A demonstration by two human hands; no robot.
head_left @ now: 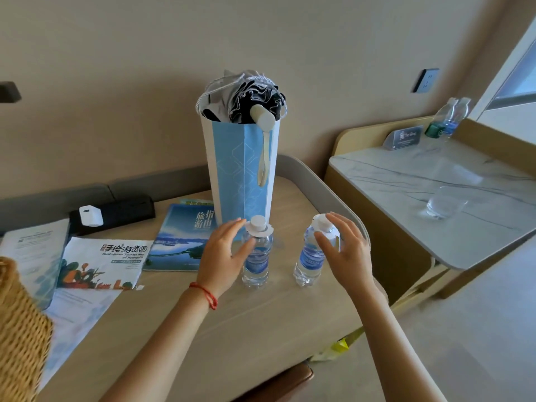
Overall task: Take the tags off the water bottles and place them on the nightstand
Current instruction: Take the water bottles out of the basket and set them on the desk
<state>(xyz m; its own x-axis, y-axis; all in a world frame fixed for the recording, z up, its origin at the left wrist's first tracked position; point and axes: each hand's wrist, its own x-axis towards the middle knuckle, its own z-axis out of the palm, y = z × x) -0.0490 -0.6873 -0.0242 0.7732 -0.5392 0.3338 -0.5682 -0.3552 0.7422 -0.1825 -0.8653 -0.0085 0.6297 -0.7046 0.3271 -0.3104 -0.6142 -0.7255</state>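
Two water bottles, centre frame, upright on the counter (261, 329): left bottle (256, 256) and right bottle (310, 256), each with its white tag ( (259, 230); (324, 226)) still collared round the neck. None removed; both remain to do. Left hand (223, 256): grip wide, fingertips at the left bottle's neck. Right hand (345, 250): grip wide, cupped beside the right bottle's cap; contact unclear.

Soft daylight is coming in from the upper right of the frame, washing the marble counter (412, 181) there in pale glare. Shadows are lying faint and short. Wide-angle distortion is bending lines at the edges, and the whole picture is looking slightly soft.
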